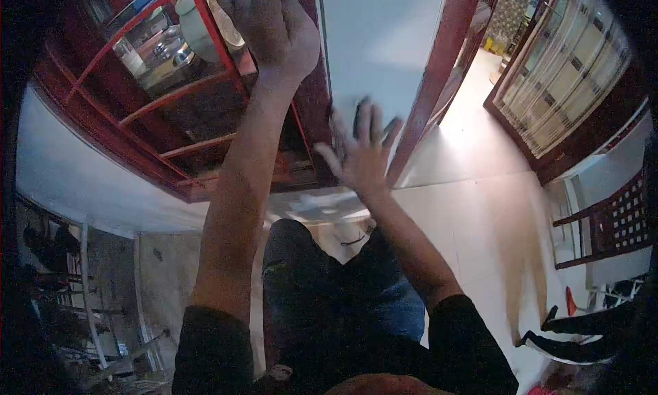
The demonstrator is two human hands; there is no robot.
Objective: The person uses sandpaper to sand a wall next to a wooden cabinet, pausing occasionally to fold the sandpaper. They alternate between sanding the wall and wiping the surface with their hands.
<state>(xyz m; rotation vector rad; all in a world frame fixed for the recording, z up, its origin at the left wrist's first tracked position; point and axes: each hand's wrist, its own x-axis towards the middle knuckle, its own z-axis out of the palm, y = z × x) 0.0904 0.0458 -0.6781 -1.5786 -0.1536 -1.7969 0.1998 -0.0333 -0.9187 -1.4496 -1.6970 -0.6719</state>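
My left hand (271,25) is raised at the top of the head view, its fingers curled against the red wooden frame (137,114) of a glazed cabinet door; whether it grips the frame or only rests on it is hidden. My right hand (360,152) is lower, fingers spread wide, held flat in front of a pale wall panel (380,39) next to a red door post (439,73). It holds nothing and is blurred. Both forearms reach up from my dark sleeves. My dark trousers (308,285) show below.
Behind the cabinet glass stand a white jug (195,21) and metal items (168,49). A white ledge (75,182) runs under the cabinet. To the right lie pale floor tiles (480,210), a curtained window (569,73), a lattice chair (617,220) and dark shoes (569,337).
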